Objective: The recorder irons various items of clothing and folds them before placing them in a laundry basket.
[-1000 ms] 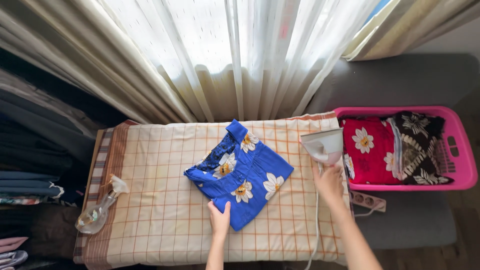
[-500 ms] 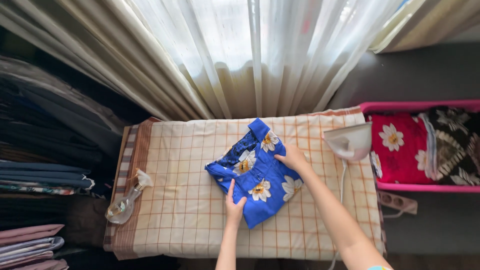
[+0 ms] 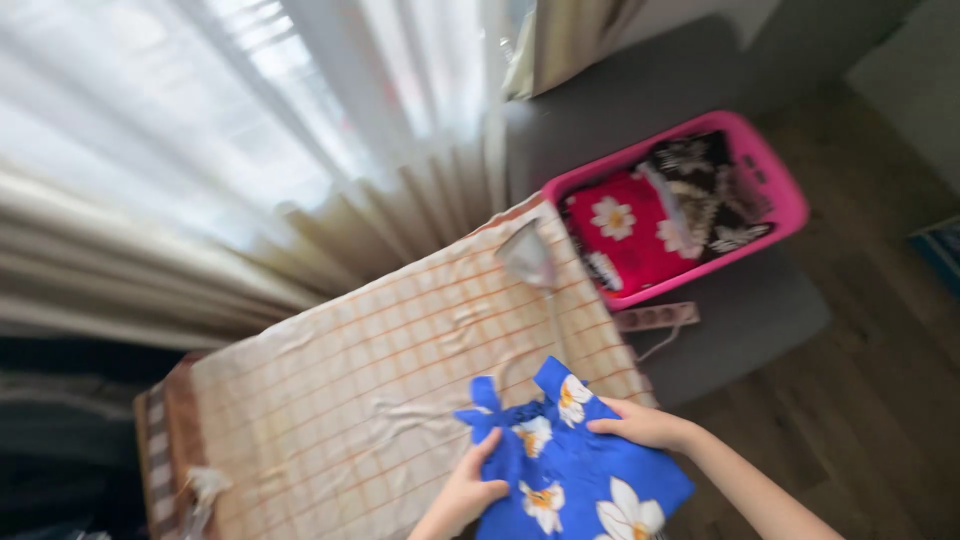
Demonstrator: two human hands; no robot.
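A folded blue garment with white flowers (image 3: 575, 475) hangs over the near edge of the checked ironing surface (image 3: 350, 400). My left hand (image 3: 470, 492) grips its left side from below. My right hand (image 3: 640, 425) holds its upper right edge. The garment is lifted partly off the surface, between both hands. A white iron (image 3: 527, 257) stands on the far right end of the surface, away from both hands.
A pink basket (image 3: 790, 195) with folded red and dark flowered clothes sits on a grey seat at the right. A power strip (image 3: 655, 317) lies below it. Pale curtains (image 3: 250, 150) hang behind the surface. A spray bottle (image 3: 200, 492) lies at the left end. Wooden floor lies to the right.
Both hands have taken hold of the blue garment and pulled it off the middle of the surface toward me. The view has swung and tilted to the right and is blurred.
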